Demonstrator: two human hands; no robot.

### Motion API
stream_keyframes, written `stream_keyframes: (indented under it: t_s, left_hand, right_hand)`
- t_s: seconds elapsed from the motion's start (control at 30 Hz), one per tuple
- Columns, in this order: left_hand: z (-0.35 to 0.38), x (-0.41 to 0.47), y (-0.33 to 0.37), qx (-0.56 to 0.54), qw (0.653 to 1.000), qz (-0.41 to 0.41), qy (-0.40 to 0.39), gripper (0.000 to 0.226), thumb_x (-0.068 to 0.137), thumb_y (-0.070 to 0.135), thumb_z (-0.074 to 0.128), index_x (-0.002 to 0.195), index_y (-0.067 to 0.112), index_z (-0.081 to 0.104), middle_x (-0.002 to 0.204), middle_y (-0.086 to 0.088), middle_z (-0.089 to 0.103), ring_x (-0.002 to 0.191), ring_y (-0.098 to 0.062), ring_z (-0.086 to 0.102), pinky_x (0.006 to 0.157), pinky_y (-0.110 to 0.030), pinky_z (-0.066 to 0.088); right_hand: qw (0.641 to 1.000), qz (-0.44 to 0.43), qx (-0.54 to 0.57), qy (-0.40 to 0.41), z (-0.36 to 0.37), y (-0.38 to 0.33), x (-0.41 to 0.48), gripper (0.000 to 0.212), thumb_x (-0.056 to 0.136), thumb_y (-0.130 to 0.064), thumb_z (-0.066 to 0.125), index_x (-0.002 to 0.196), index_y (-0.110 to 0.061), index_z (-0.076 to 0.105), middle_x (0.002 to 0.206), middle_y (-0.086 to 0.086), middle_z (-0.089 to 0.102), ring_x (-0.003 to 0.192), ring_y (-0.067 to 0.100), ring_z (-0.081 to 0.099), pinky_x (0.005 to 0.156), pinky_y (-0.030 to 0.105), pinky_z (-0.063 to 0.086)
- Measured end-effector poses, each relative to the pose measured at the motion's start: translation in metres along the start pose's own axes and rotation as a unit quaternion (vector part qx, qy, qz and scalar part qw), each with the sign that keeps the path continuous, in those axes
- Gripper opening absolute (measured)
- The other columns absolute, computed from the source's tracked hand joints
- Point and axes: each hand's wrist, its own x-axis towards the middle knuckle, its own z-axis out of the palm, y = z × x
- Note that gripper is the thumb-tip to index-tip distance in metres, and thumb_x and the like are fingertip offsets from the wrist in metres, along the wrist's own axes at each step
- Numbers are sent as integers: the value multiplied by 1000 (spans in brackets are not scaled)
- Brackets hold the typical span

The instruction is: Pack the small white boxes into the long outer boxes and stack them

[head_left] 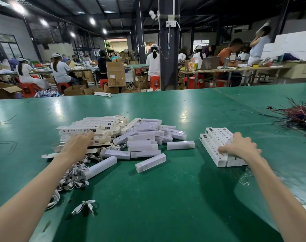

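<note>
Several small plain white boxes (145, 142) lie in a loose heap at the middle of the green table (166, 198). To their left is a pile of flat printed outer boxes (89, 127). My left hand (78, 144) reaches onto this pile, fingers touching a flat outer box. On the right stands a stack of packed long outer boxes (214, 144). My right hand (239, 145) rests on top of that stack, fingers curled over the uppermost box.
White USB cables (73, 179) lie tangled near my left forearm, with one loose cable (84, 206) closer to me. A bundle of dark wires (299, 117) sits at the far right. Beyond the table, people work at benches among cardboard cartons (115, 74).
</note>
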Motion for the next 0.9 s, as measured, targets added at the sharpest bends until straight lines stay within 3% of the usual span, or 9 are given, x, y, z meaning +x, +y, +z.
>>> stream_keyframes:
  t_s: [0.17, 0.3, 0.4, 0.5, 0.53, 0.6, 0.7, 0.8, 0.9]
  left_hand:
    - [-28, -1, 16, -55, 993, 23, 101, 10, 99, 12, 46, 90, 7, 47, 77, -14, 63, 59, -24, 55, 57, -31, 41]
    - [-48, -8, 60, -90, 974, 54, 202, 23, 92, 7, 57, 113, -3, 53, 94, -24, 65, 71, -36, 64, 62, -44, 53]
    - [-52, -20, 110, -153, 946, 102, 268, 40, 86, -2, 61, 125, -5, 50, 104, -27, 57, 71, -34, 62, 67, -47, 58]
    - [-49, -36, 160, -224, 908, 169, 311, 39, 87, 4, 58, 125, 5, 51, 113, -21, 51, 87, -27, 58, 81, -38, 55]
    - [-47, -42, 174, -240, 899, 189, 315, 37, 88, 7, 57, 124, 8, 50, 117, -18, 49, 95, -26, 56, 87, -36, 53]
    - [-42, -54, 198, -251, 885, 223, 322, 37, 88, 11, 58, 123, 10, 45, 125, -12, 49, 107, -24, 52, 97, -34, 46]
    - [-36, -68, 220, -271, 863, 247, 348, 34, 86, 14, 63, 115, 10, 47, 120, -9, 64, 106, -22, 53, 92, -35, 46]
    - [-37, -84, 230, -389, 826, 218, 345, 28, 84, 15, 66, 106, 15, 49, 110, 1, 64, 102, -19, 55, 88, -27, 47]
    - [-44, -90, 231, -497, 793, 110, 335, 34, 78, 25, 71, 101, 28, 46, 100, 14, 61, 92, -8, 60, 81, -14, 44]
  right_hand:
    - [1000, 3, 7, -5, 1, 1, 4, 78, 73, -44, 75, 132, -12, 35, 132, 21, 44, 119, 40, 44, 98, 47, 38]
    - [1000, 14, -2, 6, 3, -1, 1, 78, 73, -43, 75, 133, -11, 35, 133, 23, 40, 123, 39, 40, 102, 50, 35]
    - [985, -36, -64, 155, 7, -10, -11, 72, 76, -43, 72, 130, -5, 41, 134, 25, 37, 128, 40, 31, 103, 56, 28]
    - [913, -229, 49, 333, 18, -34, -34, 53, 78, -24, 73, 121, 0, 54, 123, 24, 49, 118, 39, 41, 98, 51, 30]
    - [887, -298, 107, 337, 23, -44, -46, 49, 78, -18, 74, 119, 0, 56, 119, 23, 52, 115, 39, 44, 96, 49, 32]
    - [848, -421, 171, 272, 38, -63, -73, 50, 78, -18, 74, 121, -2, 56, 120, 18, 54, 114, 35, 47, 97, 46, 33]
    - [805, -537, 194, 161, 59, -80, -109, 52, 83, -33, 59, 127, -5, 54, 125, 13, 55, 119, 25, 45, 100, 42, 35]
    - [767, -583, 238, 124, 67, -87, -127, 40, 87, -26, 60, 120, -3, 58, 120, 8, 60, 115, 19, 49, 97, 41, 38]
    - [741, -600, 279, 112, 62, -89, -132, 25, 84, -8, 70, 109, -4, 65, 108, 5, 66, 104, 25, 59, 90, 44, 45]
